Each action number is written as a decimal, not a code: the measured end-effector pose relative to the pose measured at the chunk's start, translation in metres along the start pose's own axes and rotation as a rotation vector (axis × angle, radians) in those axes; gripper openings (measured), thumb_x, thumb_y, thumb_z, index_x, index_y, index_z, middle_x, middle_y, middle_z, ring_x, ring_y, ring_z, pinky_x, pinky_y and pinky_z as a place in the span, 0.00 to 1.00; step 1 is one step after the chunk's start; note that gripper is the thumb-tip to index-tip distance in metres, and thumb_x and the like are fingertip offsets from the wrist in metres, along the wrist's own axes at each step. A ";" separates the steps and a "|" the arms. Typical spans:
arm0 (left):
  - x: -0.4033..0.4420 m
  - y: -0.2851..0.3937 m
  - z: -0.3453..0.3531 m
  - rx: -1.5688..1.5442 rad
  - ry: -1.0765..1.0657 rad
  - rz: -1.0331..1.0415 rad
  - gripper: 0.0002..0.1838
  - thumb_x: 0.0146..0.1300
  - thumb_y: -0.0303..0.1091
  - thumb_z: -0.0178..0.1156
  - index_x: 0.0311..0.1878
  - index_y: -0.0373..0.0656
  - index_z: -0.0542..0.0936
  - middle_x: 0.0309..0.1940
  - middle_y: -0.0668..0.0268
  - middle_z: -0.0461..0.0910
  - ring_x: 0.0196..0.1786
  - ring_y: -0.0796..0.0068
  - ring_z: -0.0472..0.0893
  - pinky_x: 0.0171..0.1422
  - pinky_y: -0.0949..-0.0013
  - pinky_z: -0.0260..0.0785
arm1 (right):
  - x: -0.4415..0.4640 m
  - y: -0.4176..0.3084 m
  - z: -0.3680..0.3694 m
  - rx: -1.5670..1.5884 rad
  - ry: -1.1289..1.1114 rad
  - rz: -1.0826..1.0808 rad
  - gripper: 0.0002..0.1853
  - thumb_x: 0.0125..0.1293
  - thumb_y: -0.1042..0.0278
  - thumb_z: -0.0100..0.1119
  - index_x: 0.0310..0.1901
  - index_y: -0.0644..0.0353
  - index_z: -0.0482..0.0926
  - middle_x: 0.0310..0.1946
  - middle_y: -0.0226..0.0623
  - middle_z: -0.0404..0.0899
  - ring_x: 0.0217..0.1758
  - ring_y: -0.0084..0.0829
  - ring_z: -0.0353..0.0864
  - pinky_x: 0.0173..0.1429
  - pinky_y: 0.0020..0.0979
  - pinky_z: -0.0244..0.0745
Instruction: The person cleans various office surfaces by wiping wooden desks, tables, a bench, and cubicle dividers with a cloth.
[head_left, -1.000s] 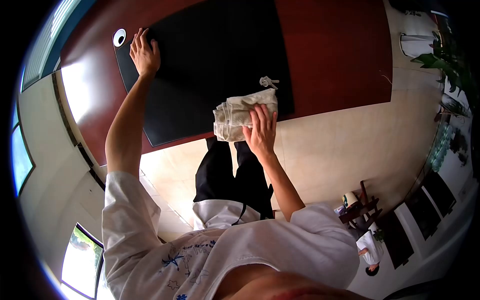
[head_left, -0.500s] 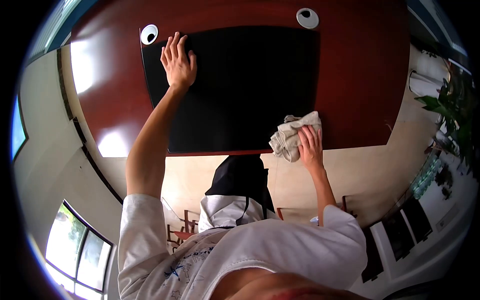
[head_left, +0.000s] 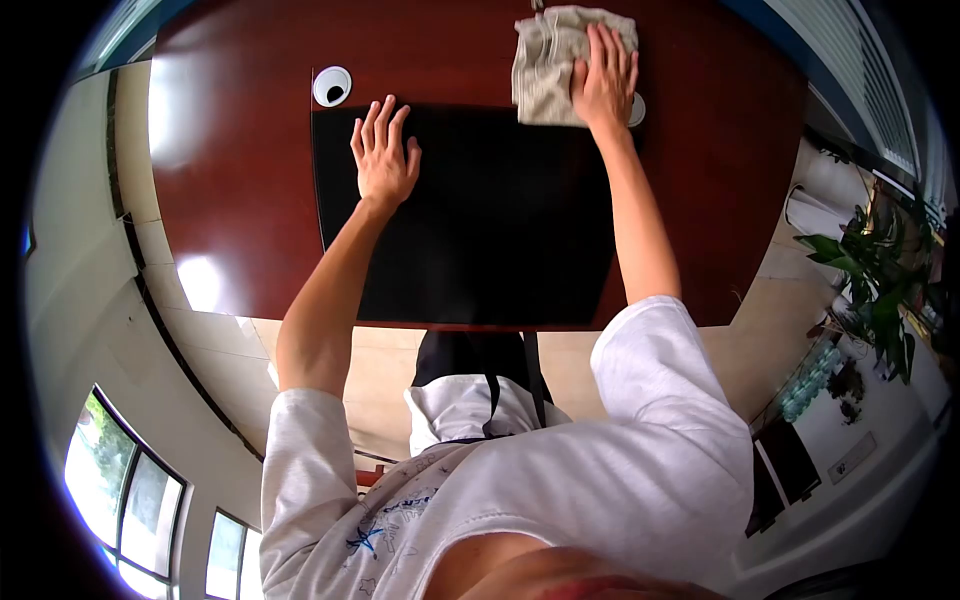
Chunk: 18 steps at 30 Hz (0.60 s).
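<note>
My left hand (head_left: 385,160) rests flat with its fingers spread on the upper left of a black desk pad (head_left: 490,220), the fingertips reaching near its far edge. On the far right side of the reddish-brown desk (head_left: 235,190), my right hand (head_left: 604,85) presses on a folded beige cloth (head_left: 545,75). The thumb and fingers lie along the cloth's top and right part. Beneath the cloth's lower right corner, a round white cable-hole ring (head_left: 638,110) is partly hidden.
Another white cable-hole ring (head_left: 333,86) with a dark opening sits beyond the pad's left corner. Green leafy plants (head_left: 865,255) stand to the right of the desk. Windows (head_left: 130,490) show at the lower left, and tiled floor surrounds the desk.
My right hand has carried the cloth from the desk's near right edge to its far side, near the right ring. My left hand stays flat on the pad; the view has shifted slightly.
</note>
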<state>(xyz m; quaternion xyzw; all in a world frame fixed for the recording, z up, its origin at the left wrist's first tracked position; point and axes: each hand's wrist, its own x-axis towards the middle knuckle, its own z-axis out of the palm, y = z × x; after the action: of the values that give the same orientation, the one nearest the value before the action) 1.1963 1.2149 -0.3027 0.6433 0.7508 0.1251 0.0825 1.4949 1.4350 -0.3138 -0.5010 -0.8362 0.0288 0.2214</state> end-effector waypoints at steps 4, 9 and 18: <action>-0.003 0.000 0.004 0.003 0.089 0.044 0.29 0.73 0.40 0.57 0.75 0.49 0.70 0.81 0.62 0.63 0.85 0.58 0.56 0.88 0.46 0.44 | 0.001 0.007 0.007 -0.001 0.133 0.024 0.26 0.77 0.55 0.54 0.72 0.55 0.71 0.75 0.37 0.71 0.83 0.43 0.62 0.85 0.60 0.51; -0.006 -0.004 0.016 0.024 0.199 0.108 0.28 0.74 0.39 0.56 0.76 0.49 0.70 0.80 0.62 0.65 0.85 0.57 0.58 0.87 0.46 0.46 | -0.190 -0.014 -0.067 0.003 -0.002 0.111 0.26 0.77 0.58 0.55 0.71 0.62 0.71 0.75 0.43 0.70 0.84 0.44 0.61 0.86 0.59 0.50; -0.032 0.044 0.055 0.107 0.218 0.069 0.42 0.73 0.54 0.55 0.82 0.38 0.60 0.85 0.53 0.56 0.87 0.52 0.52 0.89 0.48 0.42 | -0.454 -0.092 -0.169 0.033 -0.150 0.488 0.34 0.76 0.49 0.54 0.75 0.63 0.65 0.82 0.46 0.60 0.88 0.49 0.50 0.87 0.62 0.40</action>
<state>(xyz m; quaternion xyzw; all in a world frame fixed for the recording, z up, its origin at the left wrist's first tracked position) 1.2590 1.1940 -0.3434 0.6550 0.7383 0.1566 -0.0384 1.6684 0.9733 -0.2916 -0.6808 -0.7040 0.1321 0.1532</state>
